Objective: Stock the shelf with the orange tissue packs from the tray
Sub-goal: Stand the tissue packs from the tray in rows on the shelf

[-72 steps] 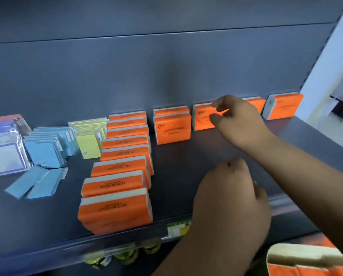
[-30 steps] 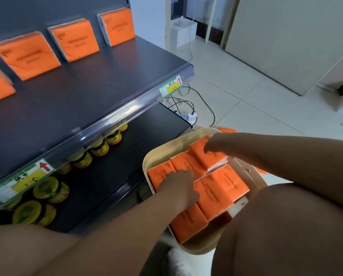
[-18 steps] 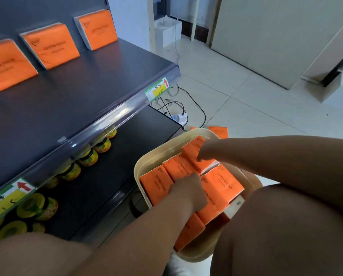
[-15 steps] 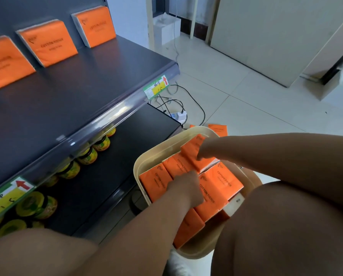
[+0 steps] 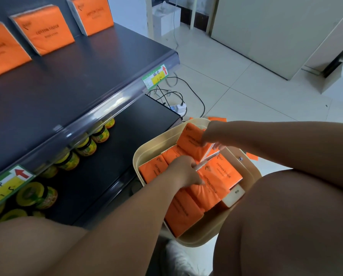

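Both hands are down in the tray (image 5: 146,150), among the orange tissue packs (image 5: 224,172) lying loose and overlapped there. The right hand (image 5: 211,136) has its fingers curled round the far pack (image 5: 190,140), which is tipped up on edge against its neighbours. The left hand (image 5: 183,172) is bent over the middle of the pile with its fingers dug in between packs. It seems to be pinching one, though the fingertips are hidden. Up and to the left of both hands is the shelf (image 5: 77,76), with standing packs (image 5: 45,34) leaning along its back. To do this well, I'd say each hand should take a single pack by its edges and lift straight up, so the soft wrappers don't drag neighbours over the rim. Each pack should then stand in front of the back row, label outward.
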Motion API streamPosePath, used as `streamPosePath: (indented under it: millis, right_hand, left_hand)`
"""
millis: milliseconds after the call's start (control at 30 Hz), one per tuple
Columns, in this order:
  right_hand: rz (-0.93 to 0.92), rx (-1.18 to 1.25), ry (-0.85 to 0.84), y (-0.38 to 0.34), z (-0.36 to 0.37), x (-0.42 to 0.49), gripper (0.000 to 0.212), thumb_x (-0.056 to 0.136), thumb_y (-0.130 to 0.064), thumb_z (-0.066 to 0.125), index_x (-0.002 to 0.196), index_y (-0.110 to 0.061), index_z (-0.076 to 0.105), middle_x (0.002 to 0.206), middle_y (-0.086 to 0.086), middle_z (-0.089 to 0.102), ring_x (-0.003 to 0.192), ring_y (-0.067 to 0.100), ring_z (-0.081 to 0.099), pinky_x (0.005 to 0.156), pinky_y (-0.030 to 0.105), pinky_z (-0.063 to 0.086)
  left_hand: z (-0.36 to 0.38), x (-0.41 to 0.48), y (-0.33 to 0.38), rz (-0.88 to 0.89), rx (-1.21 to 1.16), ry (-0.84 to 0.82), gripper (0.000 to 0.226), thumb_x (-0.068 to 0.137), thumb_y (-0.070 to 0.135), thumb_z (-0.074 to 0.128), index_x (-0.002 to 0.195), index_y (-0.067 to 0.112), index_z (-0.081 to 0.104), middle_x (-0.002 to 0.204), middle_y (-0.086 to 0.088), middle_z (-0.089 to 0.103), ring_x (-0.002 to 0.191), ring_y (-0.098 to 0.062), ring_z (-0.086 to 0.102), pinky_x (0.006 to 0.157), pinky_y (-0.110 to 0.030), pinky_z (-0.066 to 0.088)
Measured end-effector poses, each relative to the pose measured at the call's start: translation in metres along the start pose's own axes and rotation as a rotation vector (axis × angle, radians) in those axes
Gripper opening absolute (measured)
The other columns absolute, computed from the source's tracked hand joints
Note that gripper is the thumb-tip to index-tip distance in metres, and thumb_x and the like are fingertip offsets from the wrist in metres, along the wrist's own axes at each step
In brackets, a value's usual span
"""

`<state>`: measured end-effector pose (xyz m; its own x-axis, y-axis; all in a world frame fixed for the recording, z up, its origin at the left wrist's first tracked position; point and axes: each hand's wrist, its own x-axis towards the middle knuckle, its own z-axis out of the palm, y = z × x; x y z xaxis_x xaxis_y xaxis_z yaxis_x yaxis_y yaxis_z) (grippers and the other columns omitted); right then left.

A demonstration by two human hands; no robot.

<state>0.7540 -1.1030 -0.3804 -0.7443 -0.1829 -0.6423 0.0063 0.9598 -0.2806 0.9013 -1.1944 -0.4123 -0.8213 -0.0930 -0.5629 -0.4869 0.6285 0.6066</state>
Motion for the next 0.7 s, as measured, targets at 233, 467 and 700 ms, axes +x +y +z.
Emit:
streamPosePath:
  millis: [233, 467, 700]
  right_hand:
    - [-0.223, 0.163, 0.083, -0.013, -0.012, -0.021, 0.031, 0.084, -0.014, 0.075, 0.114, -0.015, 0.066, 0.106, 0.008, 0.062, 0.097, 0.025, 0.066, 0.08, 0.038, 0.063]
    - [-0.422, 0.302, 0.169, -0.032, -0.043, -0.048, 0.038, 0.085, -0.018, 0.076, 0.122, -0.019, 0.067, 0.118, 0.005, 0.059, 0.101, 0.027, 0.064, 0.085, 0.043, 0.062]
    - [-0.648, 0.734, 0.094, -0.067, -0.064, -0.096, 0.037, 0.081, -0.003, 0.081, 0.115, -0.01, 0.067, 0.103, 0.012, 0.069, 0.088, 0.022, 0.067, 0.084, 0.042, 0.06]
  left_hand:
    - [-0.035, -0.012, 0.001, -0.085, -0.312, 0.128, 0.046, 0.083, 0.028, 0.082, 0.121, 0.021, 0.057, 0.112, 0.001, 0.064, 0.103, -0.022, 0.061, 0.092, -0.039, 0.049]
    - [-0.062, -0.044, 0.001, -0.13, -0.655, 0.242, 0.043, 0.072, 0.018, 0.083, 0.111, 0.026, 0.066, 0.107, -0.002, 0.074, 0.097, -0.028, 0.073, 0.091, -0.052, 0.059]
    - [-0.118, -0.117, -0.01, 0.021, -0.676, 0.421, 0.034, 0.08, 0.002, 0.081, 0.108, 0.016, 0.068, 0.099, 0.001, 0.079, 0.089, -0.017, 0.076, 0.079, -0.037, 0.063]
